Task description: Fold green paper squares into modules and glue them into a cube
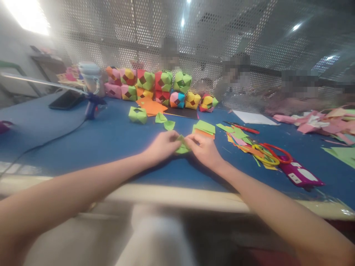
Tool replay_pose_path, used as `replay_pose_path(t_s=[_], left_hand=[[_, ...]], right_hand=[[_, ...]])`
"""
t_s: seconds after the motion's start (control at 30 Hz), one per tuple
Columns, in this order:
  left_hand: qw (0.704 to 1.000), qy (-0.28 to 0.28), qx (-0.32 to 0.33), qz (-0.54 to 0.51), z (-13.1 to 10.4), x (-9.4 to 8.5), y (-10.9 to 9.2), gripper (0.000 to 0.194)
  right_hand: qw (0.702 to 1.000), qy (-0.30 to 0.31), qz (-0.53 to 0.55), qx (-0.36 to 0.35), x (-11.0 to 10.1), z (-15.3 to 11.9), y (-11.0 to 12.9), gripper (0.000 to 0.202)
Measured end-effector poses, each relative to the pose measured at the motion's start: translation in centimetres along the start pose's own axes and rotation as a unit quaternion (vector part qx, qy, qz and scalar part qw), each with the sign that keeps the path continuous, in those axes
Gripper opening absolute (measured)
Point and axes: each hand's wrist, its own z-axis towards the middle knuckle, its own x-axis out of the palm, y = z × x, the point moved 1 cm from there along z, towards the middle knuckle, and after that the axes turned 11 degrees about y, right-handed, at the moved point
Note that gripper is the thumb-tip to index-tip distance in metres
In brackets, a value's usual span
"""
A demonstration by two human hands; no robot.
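Note:
A small folded green paper (182, 145) is held low over the blue table (116, 147) between my two hands. My left hand (164, 147) pinches its left side, and my right hand (203, 149) pinches its right side. Just beyond my fingers lie two folded green pieces (169, 125). A green folded paper cube (137, 115) rests farther left. Behind my right hand is a stack of green and orange paper squares (205, 128), partly covered by that hand.
Colourful paper cubes (163, 81) are stacked at the back. At left are a glue gun (93, 105), its cord and a dark phone (66, 99). To the right lie paper strips (240, 138), scissors (277, 153), a purple case (301, 173) and pink scraps (318, 123).

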Motion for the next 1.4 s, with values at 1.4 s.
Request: replay_pose_path(t_s=[1.4], left_hand=[[0.996,-0.045,0.026,0.067,0.17,-0.18,-0.02,0.004]], right_hand=[[0.998,-0.009,-0.058,-0.015,0.45,-0.08,0.09,0.022]])
